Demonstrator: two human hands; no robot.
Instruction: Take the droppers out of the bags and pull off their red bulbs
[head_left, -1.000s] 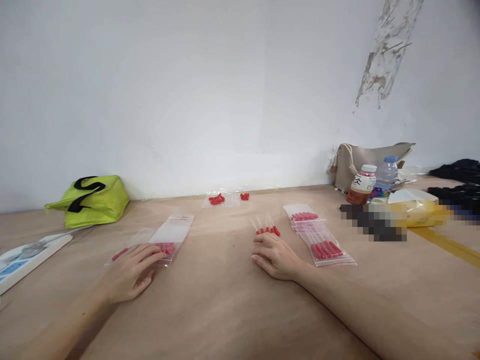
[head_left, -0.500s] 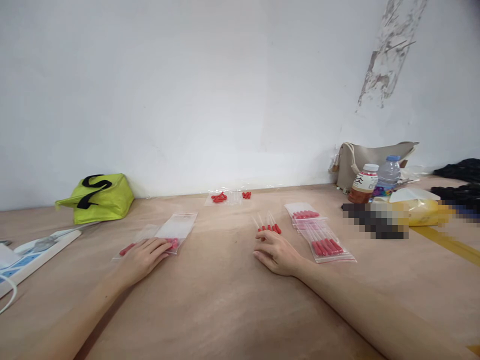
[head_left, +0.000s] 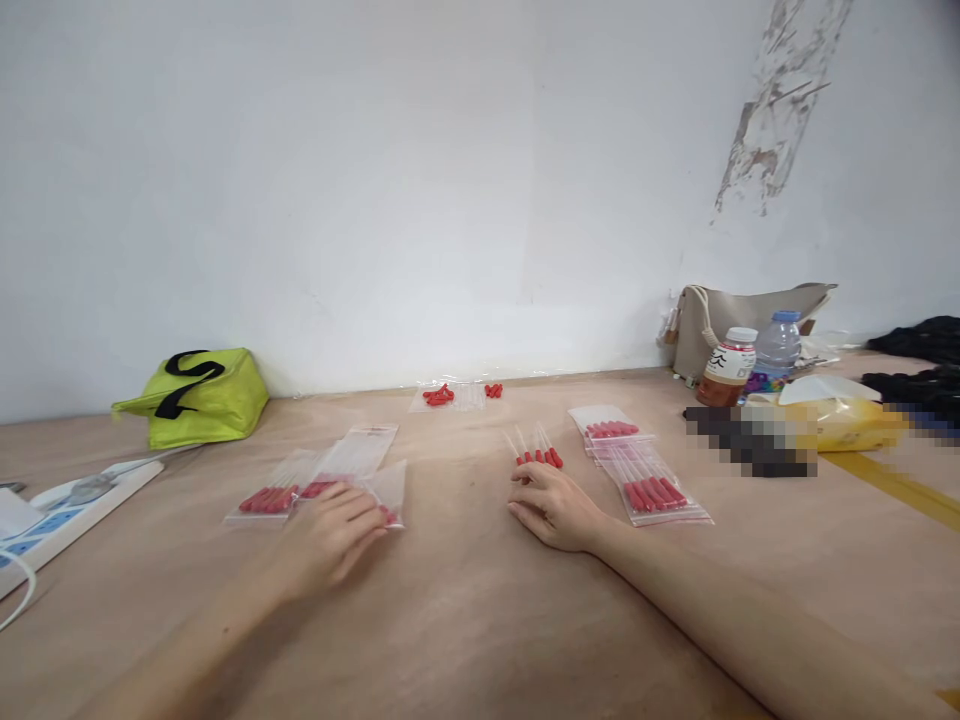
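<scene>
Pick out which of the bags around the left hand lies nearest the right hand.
The rightmost bag in that group, partly covered by the left hand; the group's other bags lie farther left.

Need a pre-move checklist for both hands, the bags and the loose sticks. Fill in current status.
1. Right hand at the loose red-ended sticks: ok, fingers right by the red ends.
2. Firm hold on those sticks: cannot tell, the hand hides part of them.
3. Left hand on a clear bag: ok, fingers over it; pinch or press unclear.
4. Left-side bags spread apart: not ok, they overlap.
5. Loose sticks separate from the right-side bags: ok, visible gap.
6. Bag seals closed: cannot tell, too small.
</scene>
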